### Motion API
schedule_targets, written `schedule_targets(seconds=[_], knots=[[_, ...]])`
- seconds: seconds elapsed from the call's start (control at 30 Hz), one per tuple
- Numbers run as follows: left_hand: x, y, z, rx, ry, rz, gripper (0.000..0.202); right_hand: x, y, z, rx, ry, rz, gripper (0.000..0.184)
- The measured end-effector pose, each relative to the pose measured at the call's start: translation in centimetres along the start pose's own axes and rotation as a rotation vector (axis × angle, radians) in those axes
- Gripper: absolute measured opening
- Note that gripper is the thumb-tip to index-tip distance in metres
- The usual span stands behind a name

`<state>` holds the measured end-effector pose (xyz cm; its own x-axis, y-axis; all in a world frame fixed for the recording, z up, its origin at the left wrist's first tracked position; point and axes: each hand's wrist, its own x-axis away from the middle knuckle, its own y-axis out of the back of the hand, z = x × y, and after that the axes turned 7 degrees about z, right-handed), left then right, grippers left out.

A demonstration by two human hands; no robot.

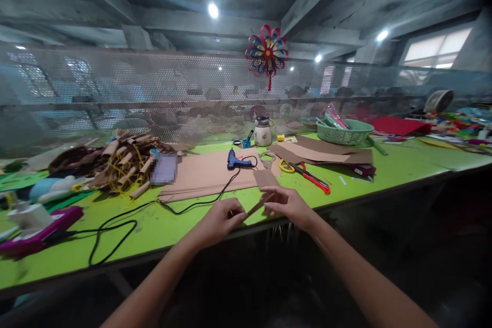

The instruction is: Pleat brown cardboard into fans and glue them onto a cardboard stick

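Near the table's front edge, my left hand [226, 218] pinches the lower end of a narrow strip of brown cardboard [257, 206]. The strip runs up at a slant to my right hand [290, 206], whose fingers close on its upper end and partly hide it. Just beyond, a small brown cardboard piece [266, 178] shows behind my fingers; whether it joins the strip I cannot tell. A blue glue gun [236, 160] lies on a stack of large cardboard sheets [203, 171]. Yellow-handled scissors [287, 165] and a red cutter knife [315, 181] lie right of the stack.
A black cord [184, 211] crosses the green table [161, 233] toward a purple power strip [63, 223]. Rolled cardboard pieces [125, 161] are heaped on the left. A lidded bottle [263, 133], brown sheets [326, 152] and a green basket [344, 135] stand or lie farther back.
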<state>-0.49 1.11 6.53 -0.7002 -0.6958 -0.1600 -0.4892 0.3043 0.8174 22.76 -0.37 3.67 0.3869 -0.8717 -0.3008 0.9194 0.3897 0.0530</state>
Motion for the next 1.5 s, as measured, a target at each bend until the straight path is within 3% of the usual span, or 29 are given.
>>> schedule_targets(seconds=[0.13,0.33,0.4,0.47,0.57,0.63,0.7,0.8,0.87,1.0,1.1,1.33,1.5], knots=[[0.5,-0.4,-0.8,0.009,0.027,-0.054,0.022,0.1,-1.3,-0.1,-0.092,0.051,-0.12,0.025],[0.6,-0.8,-0.2,0.105,0.105,-0.056,0.034,-1.4,-1.4,-0.9,-0.072,0.013,-0.154,0.03],[0.3,0.4,1.1,0.031,0.171,-0.136,0.036,-2.3,0.0,-0.9,0.093,0.039,-0.206,0.035],[-0.3,2.6,3.0,-0.064,0.225,-0.292,0.039,-3.2,1.9,-0.8,0.443,0.089,-0.325,0.033],[-1.6,6.4,6.3,-0.29,0.3,-0.491,0.04,-4.3,3.5,-0.8,0.917,0.068,-0.235,0.028],[-2.6,8.0,8.4,-0.439,0.398,-0.45,0.043,-4.9,3.1,-1.1,1.073,0.023,-0.164,0.03],[-3.2,8.5,10.3,-0.485,0.473,-0.409,0.055,-5.5,1.9,-1.4,1.229,-0.031,-0.125,0.038],[-3.3,8.0,12.1,-0.437,0.462,-0.514,0.049,-6.2,0.2,-2.0,1.383,-0.122,-0.118,0.045],[-2.8,7.7,12.6,-0.418,0.45,-0.58,0.045,-6.7,-0.1,-2.2,1.403,-0.15,-0.129,0.04],[-2.1,7.6,11.9,-0.361,0.395,-0.63,0.038,-6.8,0.8,-2.5,1.416,-0.147,-0.118,0.021],[-2.6,7.0,10.1,-0.256,0.313,-0.562,0.034,-6.2,1.1,-2.1,1.424,-0.13,-0.131,0.029],[-8.2,1.0,5.2,0.071,0.204,-0.179,0.05,-5.1,1.3,-0.6,1.386,-0.153,-0.274,0.022],[-10.4,-1.1,4.4,0.063,0.188,-0.133,0.045,-6.2,4.0,-0.9,1.345,-0.206,-0.278,0.024]])
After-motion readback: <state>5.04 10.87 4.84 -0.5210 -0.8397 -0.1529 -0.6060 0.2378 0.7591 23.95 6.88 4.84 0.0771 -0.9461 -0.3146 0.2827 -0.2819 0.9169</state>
